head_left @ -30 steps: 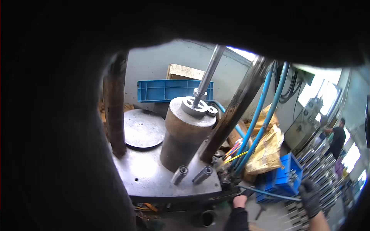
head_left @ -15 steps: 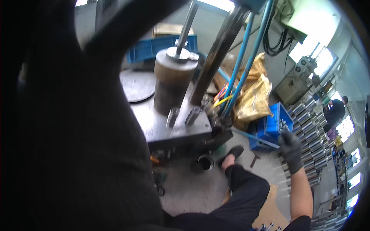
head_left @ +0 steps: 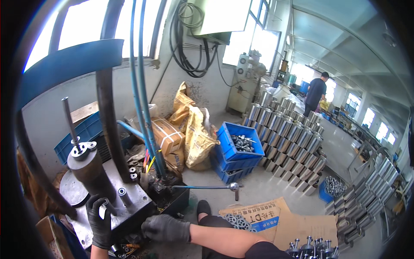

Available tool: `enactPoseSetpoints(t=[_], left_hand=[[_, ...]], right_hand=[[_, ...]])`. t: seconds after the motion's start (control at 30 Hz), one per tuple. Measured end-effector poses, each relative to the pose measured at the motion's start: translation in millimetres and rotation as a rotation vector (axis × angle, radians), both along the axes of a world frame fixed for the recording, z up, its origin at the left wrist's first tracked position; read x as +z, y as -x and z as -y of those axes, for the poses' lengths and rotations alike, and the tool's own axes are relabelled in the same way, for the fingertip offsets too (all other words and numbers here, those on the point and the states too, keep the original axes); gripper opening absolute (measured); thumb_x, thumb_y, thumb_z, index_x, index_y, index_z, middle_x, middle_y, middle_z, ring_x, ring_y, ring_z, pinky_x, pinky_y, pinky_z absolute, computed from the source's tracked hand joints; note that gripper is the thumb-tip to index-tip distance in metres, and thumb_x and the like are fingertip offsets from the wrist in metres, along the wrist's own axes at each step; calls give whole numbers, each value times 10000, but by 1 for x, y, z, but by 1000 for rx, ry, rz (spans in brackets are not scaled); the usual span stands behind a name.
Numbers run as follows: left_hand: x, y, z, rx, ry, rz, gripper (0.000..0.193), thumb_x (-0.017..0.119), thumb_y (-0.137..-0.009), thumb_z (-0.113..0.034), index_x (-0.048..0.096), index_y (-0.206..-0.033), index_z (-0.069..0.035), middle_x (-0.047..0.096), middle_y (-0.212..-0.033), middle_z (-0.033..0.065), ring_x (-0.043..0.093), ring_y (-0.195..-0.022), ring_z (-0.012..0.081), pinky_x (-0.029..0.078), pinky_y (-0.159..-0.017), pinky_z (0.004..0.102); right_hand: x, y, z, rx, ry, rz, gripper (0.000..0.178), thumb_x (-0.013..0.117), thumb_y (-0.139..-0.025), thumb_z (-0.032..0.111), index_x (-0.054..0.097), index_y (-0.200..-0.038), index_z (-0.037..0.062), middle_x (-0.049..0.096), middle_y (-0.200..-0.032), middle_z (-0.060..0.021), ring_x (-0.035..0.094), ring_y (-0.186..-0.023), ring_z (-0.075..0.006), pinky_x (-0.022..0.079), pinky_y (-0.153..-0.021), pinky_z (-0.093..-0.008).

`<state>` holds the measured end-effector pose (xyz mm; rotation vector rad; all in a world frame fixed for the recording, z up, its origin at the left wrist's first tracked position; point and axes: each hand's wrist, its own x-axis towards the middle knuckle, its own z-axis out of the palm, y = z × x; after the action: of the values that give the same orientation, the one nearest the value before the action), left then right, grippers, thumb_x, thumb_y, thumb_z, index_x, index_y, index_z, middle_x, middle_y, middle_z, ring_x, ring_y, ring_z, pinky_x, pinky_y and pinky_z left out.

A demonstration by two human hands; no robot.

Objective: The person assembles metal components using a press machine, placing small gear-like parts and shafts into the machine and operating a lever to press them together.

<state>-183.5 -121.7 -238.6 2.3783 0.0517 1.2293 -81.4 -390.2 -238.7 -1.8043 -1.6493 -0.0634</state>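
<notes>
A head-worn view looks down at a press machine in a workshop. The left hand (head_left: 100, 221), in a black glove, rests on the machine's grey steel base plate (head_left: 129, 206), fingers curled around a short metal cylinder (head_left: 103, 207) standing at the foot of the large dark cylindrical ram block (head_left: 88, 172). The right hand (head_left: 166, 228), also black-gloved, lies loosely closed against the front edge of the base plate, just right of the left hand; whether it grips anything cannot be told. A second small steel cylinder (head_left: 124, 196) stands upright on the plate just right of the ram block. Blue hoses (head_left: 140, 99) rise behind the block. Farther right of the machine sit stacked blue crates of metal parts (head_left: 238, 149), yellow sacks (head_left: 196, 138) and rows of steel tubes (head_left: 286, 138). A person (head_left: 316, 93) stands far off beyond the tubes.
</notes>
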Motion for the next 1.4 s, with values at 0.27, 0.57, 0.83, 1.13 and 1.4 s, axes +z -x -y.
enactPoseSetpoints(t=[0.27, 0.57, 0.83, 1.13, 1.4], left_hand=[[-39, -14, -42, -16, -39, -77, 432, 679, -791, 65, 642, -1204, -57, 610, -1270, 142, 593, -1202, 330, 480, -1061, 429], [-45, -15, -50, -21, -3, -119, 423, 642, -764, 108, 633, -1159, -43, 600, -1253, 131, 590, -1190, 305, 471, -1071, 411], [-50, -21, -55, -22, -10, -68, 357, 663, -800, 133, 608, -1111, -33, 610, -1204, 137, 604, -1153, 310, 482, -1033, 408], [-50, -26, -55, -30, 61, -69, 250, 648, -892, 90, 612, -1096, -49, 596, -1240, 111, 584, -1180, 264, 468, -1043, 372], [10, 4, 22, -409, 630, -90, 153, 594, -1000, -5, 616, -1148, -39, 653, -1079, 84, 647, -943, 175, 523, -899, 339]], right_hand=[[-36, 3, -11, 154, 78, -102, 225, 698, -849, 286, 706, -885, 64, 689, -850, -176, 683, -815, -412, 546, -727, -519], [-45, 12, -17, 115, 141, -92, 233, 701, -802, 273, 721, -830, 43, 701, -793, -182, 694, -822, -412, 557, -748, -519], [-53, 21, -31, 161, 186, -102, 270, 728, -774, 324, 764, -876, 77, 730, -842, -171, 706, -859, -400, 564, -769, -510], [-31, 20, -24, 94, 204, -133, 277, 724, -785, 324, 761, -899, 74, 729, -879, -158, 709, -881, -394, 568, -775, -494], [-9, 19, -20, -28, -218, -271, 381, 700, -886, 130, 623, -1246, 32, 618, -1237, -220, 652, -1076, -411, 563, -894, -478]])
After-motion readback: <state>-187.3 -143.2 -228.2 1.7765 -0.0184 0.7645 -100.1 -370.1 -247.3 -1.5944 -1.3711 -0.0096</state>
